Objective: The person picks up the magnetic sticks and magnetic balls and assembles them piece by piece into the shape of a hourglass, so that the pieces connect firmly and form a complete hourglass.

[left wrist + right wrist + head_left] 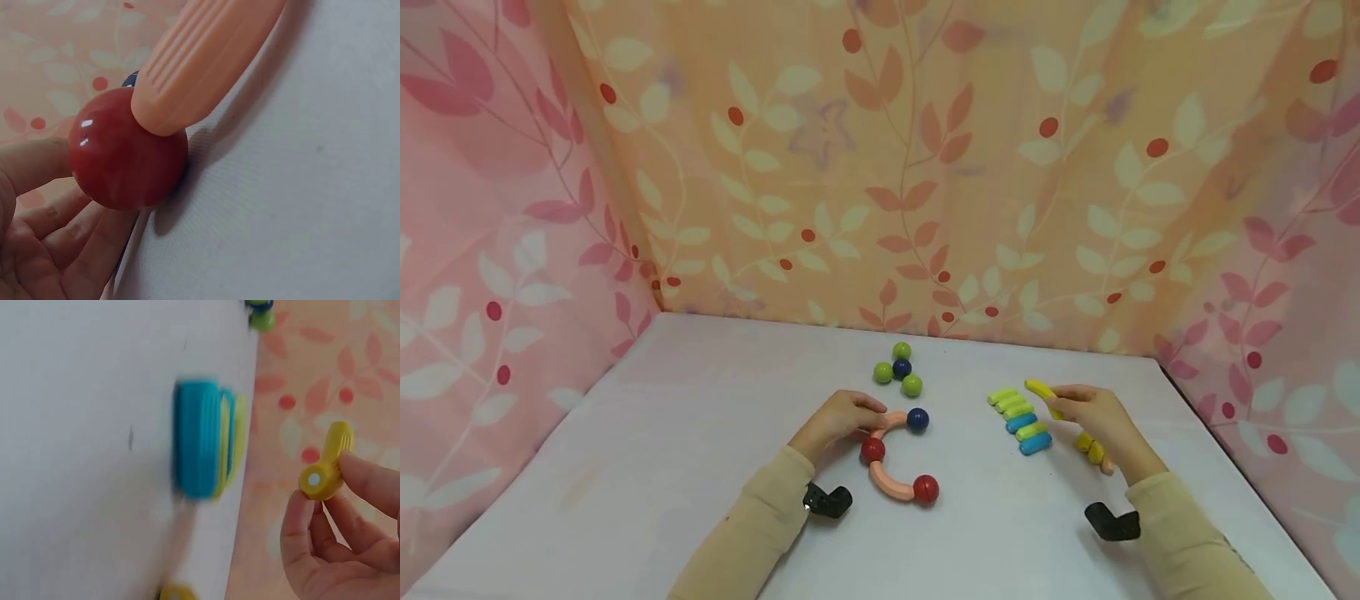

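Note:
My left hand (841, 421) grips the upper end of a C-shaped chain of pink curved rods (891, 483) and balls, beside its middle red ball (872, 450). A dark blue ball (917, 419) tops the chain; another red ball (927, 490) ends it below. In the left wrist view, thumb and fingers lie behind the glossy red ball (128, 150), and a ribbed pink rod (200, 69) leads off it. Between thumb and fingertips, my right hand (1097, 417) pinches a yellow curved rod (334, 456) with a pale round dot on its end, held above the table.
Left of the right hand lies a row of lime rods (1011, 404) and blue rods (1035, 443). Yellow pieces (1090, 447) rest beneath that hand. Farther back, green balls (912, 385) cluster around a dark blue ball (902, 367). Floral curtains (820, 167) border the white table (625, 467).

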Demonstrator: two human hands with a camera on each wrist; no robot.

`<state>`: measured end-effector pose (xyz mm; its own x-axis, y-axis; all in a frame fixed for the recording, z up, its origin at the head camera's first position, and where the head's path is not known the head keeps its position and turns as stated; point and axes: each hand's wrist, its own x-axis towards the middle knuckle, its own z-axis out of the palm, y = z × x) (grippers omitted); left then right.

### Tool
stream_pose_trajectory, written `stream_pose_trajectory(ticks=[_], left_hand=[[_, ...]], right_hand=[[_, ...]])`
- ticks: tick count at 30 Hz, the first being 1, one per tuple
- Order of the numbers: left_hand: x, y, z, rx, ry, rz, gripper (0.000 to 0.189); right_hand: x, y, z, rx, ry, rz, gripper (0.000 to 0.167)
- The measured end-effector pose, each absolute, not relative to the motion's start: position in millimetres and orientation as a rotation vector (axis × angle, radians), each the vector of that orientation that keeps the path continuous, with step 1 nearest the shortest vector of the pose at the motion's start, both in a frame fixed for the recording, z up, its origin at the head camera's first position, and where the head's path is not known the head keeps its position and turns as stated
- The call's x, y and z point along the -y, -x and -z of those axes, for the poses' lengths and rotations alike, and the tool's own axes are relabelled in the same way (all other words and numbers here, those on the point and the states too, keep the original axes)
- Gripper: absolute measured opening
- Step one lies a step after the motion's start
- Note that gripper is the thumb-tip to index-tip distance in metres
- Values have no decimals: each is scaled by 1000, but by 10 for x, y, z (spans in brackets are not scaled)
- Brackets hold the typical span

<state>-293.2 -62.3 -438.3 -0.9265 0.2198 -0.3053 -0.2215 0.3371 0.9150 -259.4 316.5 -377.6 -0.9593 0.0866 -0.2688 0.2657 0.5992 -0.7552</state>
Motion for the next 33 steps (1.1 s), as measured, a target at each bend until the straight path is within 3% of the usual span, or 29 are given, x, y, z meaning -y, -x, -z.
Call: stream_pose_trajectory(ticks=[14, 33], left_hand=[[611, 2928, 4374, -2229, -1, -1595, 26], [649, 2911, 4353, -2257, -29, -1564, 21]], right_hand=[[-2428, 2572, 4096, -2485, -119, 1472, 39], [-2003, 2640, 4181, -2498, -109, 1307, 32]])
